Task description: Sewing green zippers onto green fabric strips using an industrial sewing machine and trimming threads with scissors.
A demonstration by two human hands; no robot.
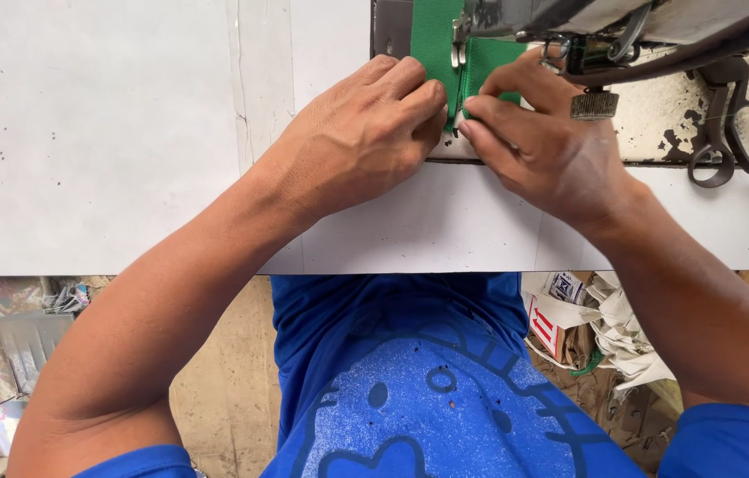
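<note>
- The left hand (359, 133) lies knuckles-up, its curled fingers pinching the green fabric (435, 40) on the white table (91, 133).
- The right hand (544, 142) angles inward, fingertips pinched on the same fabric beneath the sewing machine (622, 26).

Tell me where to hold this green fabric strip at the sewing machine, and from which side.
Hold the green fabric strip at its near end, fingertips pressing from both sides of the fold, as the left hand and right hand do. It lies flat under the presser foot, leaving only the near end open.
</note>
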